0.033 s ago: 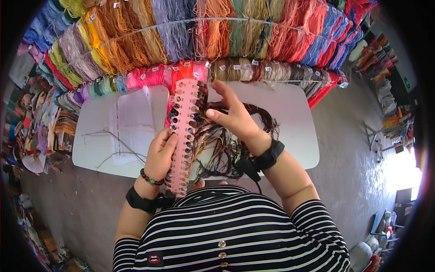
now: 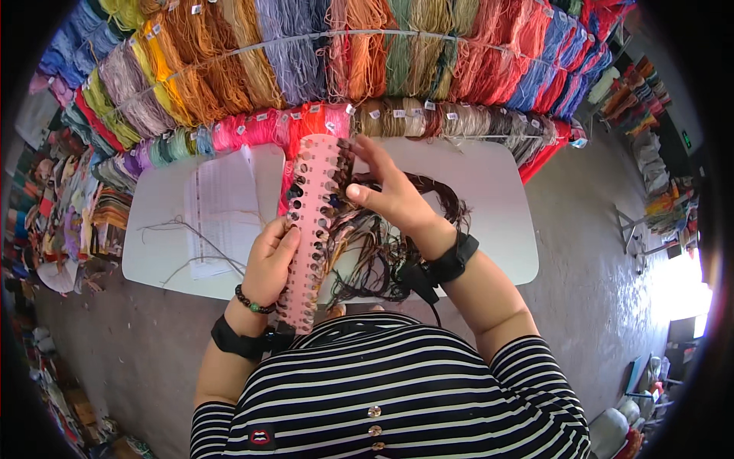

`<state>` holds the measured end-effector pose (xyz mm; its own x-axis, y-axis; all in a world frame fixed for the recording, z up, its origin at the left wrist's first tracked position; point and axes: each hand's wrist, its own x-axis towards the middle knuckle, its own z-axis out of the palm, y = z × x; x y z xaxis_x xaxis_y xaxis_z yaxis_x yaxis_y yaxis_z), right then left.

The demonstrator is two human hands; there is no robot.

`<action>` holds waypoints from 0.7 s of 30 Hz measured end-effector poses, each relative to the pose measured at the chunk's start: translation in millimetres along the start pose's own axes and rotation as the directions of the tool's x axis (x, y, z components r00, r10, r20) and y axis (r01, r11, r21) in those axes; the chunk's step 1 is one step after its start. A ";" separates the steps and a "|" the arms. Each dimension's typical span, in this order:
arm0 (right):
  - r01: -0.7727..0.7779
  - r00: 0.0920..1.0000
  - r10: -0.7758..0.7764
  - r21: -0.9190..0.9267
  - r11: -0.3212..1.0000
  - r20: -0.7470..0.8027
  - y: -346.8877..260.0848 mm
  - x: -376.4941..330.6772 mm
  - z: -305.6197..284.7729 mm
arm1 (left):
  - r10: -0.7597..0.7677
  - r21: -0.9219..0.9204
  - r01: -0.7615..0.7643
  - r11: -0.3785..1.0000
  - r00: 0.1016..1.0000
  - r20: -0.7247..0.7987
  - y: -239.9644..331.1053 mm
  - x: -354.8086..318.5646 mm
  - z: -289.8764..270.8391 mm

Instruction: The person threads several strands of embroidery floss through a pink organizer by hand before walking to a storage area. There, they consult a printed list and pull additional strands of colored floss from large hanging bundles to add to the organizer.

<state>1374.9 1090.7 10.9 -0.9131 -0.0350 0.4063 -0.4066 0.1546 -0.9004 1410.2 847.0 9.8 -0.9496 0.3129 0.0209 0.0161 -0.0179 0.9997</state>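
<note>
Flanking pink card (image 2: 309, 206), hands (image 2: 270, 260) at both edges, open tabletop (image 2: 505, 229) rightward

Colourful thread skeins (image 2: 222, 69) hung beyond a white table (image 2: 501, 229), a pale strap (image 2: 413, 31) ran across them, printed sheets (image 2: 218, 203) lay on the table's left, grey floor (image 2: 581, 252) stretched around, coloured bundles (image 2: 60, 210) crowded the far left, bright light (image 2: 683, 289) glared at right
</note>
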 end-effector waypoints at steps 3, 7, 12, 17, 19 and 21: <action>-0.085 0.985 0.025 0.352 0.932 0.170 -6.4 -3.5 8.0 | -0.021 -0.010 0.021 1.000 1.000 0.016 11.6 -4.2 1.4; -0.452 0.862 0.344 0.259 0.854 0.372 6.2 -22.2 -11.5 | -0.032 0.080 0.033 0.996 0.999 -0.022 6.5 -3.2 -14.8; -0.396 0.911 0.395 -0.014 0.918 0.119 12.5 -39.5 -62.7 | -0.144 0.058 0.144 0.988 0.990 -0.008 15.1 -1.3 -9.6; -0.110 0.974 0.014 -0.416 0.903 -0.228 -1.0 -51.5 -43.0 | -0.166 0.081 0.168 0.983 0.986 -0.027 21.8 6.7 -7.0; -0.169 0.972 0.204 -0.258 0.951 0.116 -25.3 -57.2 -16.9 | -0.165 0.015 0.164 0.986 0.986 0.012 22.2 8.1 -0.9; -0.201 0.953 0.160 0.141 0.969 0.259 -22.0 -62.8 15.3 | -0.173 0.013 0.173 0.985 0.984 0.034 19.8 8.7 5.5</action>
<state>1440.8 1074.4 2.9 -0.9429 -0.2641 0.2031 -0.2153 0.0177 -0.9764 1404.0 854.5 29.8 -0.9267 0.3436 -0.1524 -0.1445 0.0484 0.9883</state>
